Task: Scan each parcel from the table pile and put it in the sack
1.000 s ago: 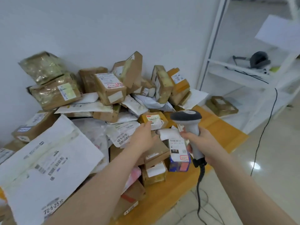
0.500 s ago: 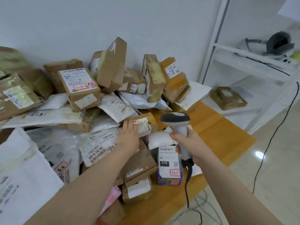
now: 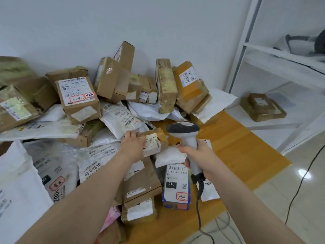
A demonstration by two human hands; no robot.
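One small parcel (image 3: 155,140) gripped by left hand (image 3: 133,144); right hand (image 3: 199,155) holds the scanner (image 3: 183,131) just beside it. Pick step, I'd say: next, lift it, label (image 3: 152,145) facing scanner.

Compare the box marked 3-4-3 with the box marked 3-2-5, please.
The 3-4-3 box is brown cardboard; the 3-2-5 box shows blue sides. The 3-4-3 box rests high on the pile; the 3-2-5 box lies low on the yellow table. Both carry a white barcode label with a red-framed handwritten sticker.
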